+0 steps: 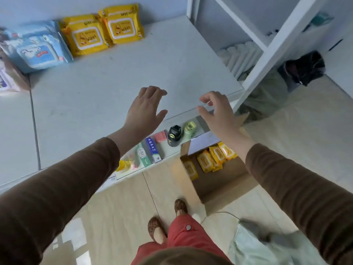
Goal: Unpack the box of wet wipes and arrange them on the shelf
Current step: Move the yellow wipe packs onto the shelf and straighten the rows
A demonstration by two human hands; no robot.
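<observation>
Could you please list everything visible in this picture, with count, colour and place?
Yellow baby wipes packs on shelf: two, yellow, standing at the back of the shelf.
Blue wipes packs: count unclear, light blue, back left of the shelf.
White shelf board: one, pale grey-white, top half of view.
Brown cardboard box: one, open, on the floor right of centre.
Yellow wipes packs in box: at least four, yellow, inside the box.
Small goods on lower shelf: several, mixed colours, below the shelf edge.
Black bag: one, far right on the floor.
Left hand: open, above the shelf.
Right hand: loosely curled, holding nothing, above the shelf edge.
</observation>
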